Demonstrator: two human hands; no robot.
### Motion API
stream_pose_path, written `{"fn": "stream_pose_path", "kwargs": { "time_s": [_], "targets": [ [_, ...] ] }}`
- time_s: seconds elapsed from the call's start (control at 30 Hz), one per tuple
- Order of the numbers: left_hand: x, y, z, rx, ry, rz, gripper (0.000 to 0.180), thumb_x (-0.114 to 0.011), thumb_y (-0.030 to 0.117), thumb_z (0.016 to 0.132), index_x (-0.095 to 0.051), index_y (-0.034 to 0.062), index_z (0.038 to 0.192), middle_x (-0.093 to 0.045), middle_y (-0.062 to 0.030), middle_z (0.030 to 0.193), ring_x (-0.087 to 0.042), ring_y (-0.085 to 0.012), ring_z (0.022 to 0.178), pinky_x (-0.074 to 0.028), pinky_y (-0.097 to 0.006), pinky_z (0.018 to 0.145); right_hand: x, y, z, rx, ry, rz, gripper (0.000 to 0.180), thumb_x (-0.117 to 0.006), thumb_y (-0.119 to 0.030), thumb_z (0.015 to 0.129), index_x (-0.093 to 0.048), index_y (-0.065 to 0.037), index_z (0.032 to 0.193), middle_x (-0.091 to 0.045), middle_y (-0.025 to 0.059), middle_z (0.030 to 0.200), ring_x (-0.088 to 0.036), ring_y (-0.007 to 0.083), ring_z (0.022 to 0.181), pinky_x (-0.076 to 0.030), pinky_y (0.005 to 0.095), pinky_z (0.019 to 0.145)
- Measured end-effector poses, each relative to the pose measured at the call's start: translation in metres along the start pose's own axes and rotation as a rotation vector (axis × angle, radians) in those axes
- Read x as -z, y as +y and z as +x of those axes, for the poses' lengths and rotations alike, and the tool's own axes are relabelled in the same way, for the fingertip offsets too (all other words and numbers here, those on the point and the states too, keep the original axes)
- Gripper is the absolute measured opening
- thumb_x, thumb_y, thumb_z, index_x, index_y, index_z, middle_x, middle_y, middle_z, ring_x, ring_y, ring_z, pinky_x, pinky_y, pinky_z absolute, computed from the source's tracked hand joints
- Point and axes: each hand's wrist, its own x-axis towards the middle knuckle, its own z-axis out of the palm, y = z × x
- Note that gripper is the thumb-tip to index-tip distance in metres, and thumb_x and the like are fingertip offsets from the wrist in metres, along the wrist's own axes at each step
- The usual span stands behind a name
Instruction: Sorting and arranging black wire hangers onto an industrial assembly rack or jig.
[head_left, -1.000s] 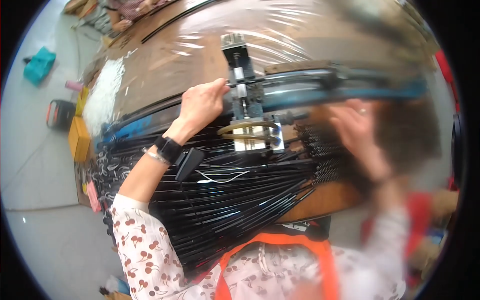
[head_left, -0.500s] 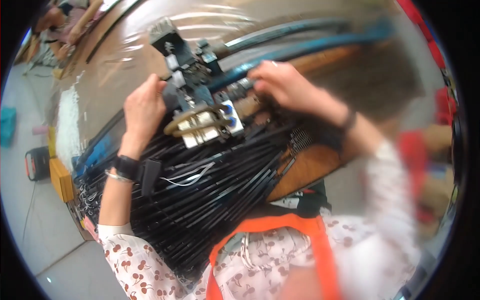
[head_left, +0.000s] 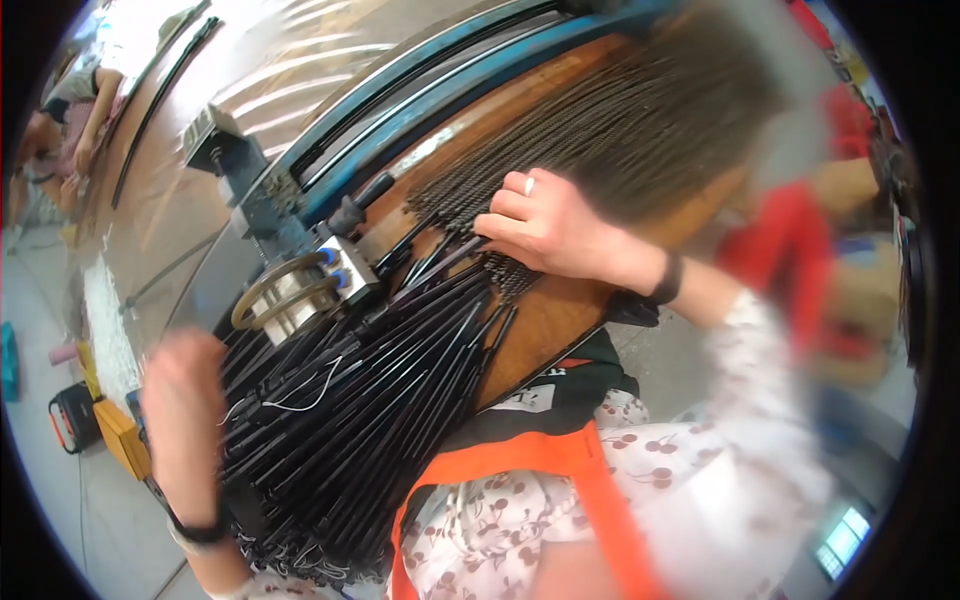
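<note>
At far left, on the floor, sit two boxes: one black-and-orange (head_left: pixel 70 418) and one yellow (head_left: pixel 122 438) just right of it. Far up in the left corner a second person (head_left: pixel 60 120) bends over a long shiny sheet (head_left: pixel 290 70) that runs away across the scene.

Nearer, the left hand (head_left: pixel 185 400) hangs blurred over the near-left end of a big pile of thin black rods (head_left: pixel 370 400); too many to count. Motion smears it, so I cannot tell whether its fingers are curled or spread, or whether it touches the rods. One dark band (head_left: pixel 195 530) circles that wrist.

Just beyond the pile stands one clamp-like metal fixture (head_left: pixel 250 190), grey-blue, with one brass-coloured ring (head_left: pixel 275 290) and two small blue buttons (head_left: pixel 335 268) at its near end. One white wire (head_left: pixel 300 395) lies looped across the rods below it. Two blue rails (head_left: pixel 470 70) run from the fixture toward the far right.

Right of centre, the rods fan out over a brown wooden bench (head_left: pixel 545 320). The right hand (head_left: pixel 545 225) rests on them there, fingers bent and pressing down on the rod ends, not closed around any single rod. One ring (head_left: pixel 529 186) shows on a finger and one dark band (head_left: pixel 665 280) on the wrist. Farther right a second spread of rods (head_left: pixel 640 130) blurs into grey.

Near bottom centre, an orange strap (head_left: pixel 540 460) crosses a cherry-print shirt (head_left: pixel 500 520). At right, red shapes (head_left: pixel 790 250) are too blurred to name.
</note>
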Motion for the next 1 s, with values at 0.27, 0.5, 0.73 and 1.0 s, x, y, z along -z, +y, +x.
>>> {"fn": "stream_pose_path", "kwargs": {
  "time_s": [0.27,0.5,0.73,1.0],
  "targets": [
    [-0.042,0.225,0.071,-0.668,0.428,-0.563,0.065,-0.05,-0.01,0.084,-0.036,-0.0066,0.147,-0.031,-0.0338,0.152,-0.046,-0.0464,0.132,-0.044,-0.045,0.108,-0.005,0.001,0.004,-0.197,0.404,0.194,0.032,-0.072,-0.01,0.075,-0.056,0.0,0.101,-0.054,0.0121,0.082,-0.057,0.0301,0.073,-0.05,0.0405,0.062],
    [-0.012,0.253,0.105,-0.508,0.338,-0.422,0.055,-0.059,0.018,0.097,-0.042,0.0139,0.149,-0.066,-0.0136,0.081,-0.066,-0.0353,0.065,-0.053,-0.046,0.055,0.069,0.058,-0.036,-0.299,0.412,-0.43,0.074,-0.069,-0.061,0.078,-0.053,-0.016,0.136,-0.051,0.0087,0.138,-0.039,0.0333,0.136,-0.019,0.059,0.117],
    [0.043,0.228,0.11,-0.571,0.381,-0.405,0.024,-0.063,0.014,0.094,-0.064,0.0132,0.118,-0.062,-0.0135,0.075,-0.062,-0.0387,0.066,-0.048,-0.047,0.056,0.134,0.141,-0.075,-0.326,0.656,-0.365,0.023,-0.081,-0.025,0.081,-0.069,-0.012,0.096,-0.064,0.0028,0.07,-0.064,0.0221,0.062,-0.052,0.0347,0.064],
    [0.052,0.209,0.129,-0.576,0.455,-0.284,0.029,-0.062,0.008,0.092,-0.062,0.0109,0.12,-0.059,-0.0124,0.077,-0.062,-0.0356,0.067,-0.049,-0.045,0.058,0.148,0.132,-0.048,-0.214,0.6,-0.196,0.03,-0.08,-0.025,0.084,-0.071,-0.011,0.108,-0.07,0.0049,0.079,-0.066,0.022,0.063,-0.054,0.0321,0.059]
  ]
}}
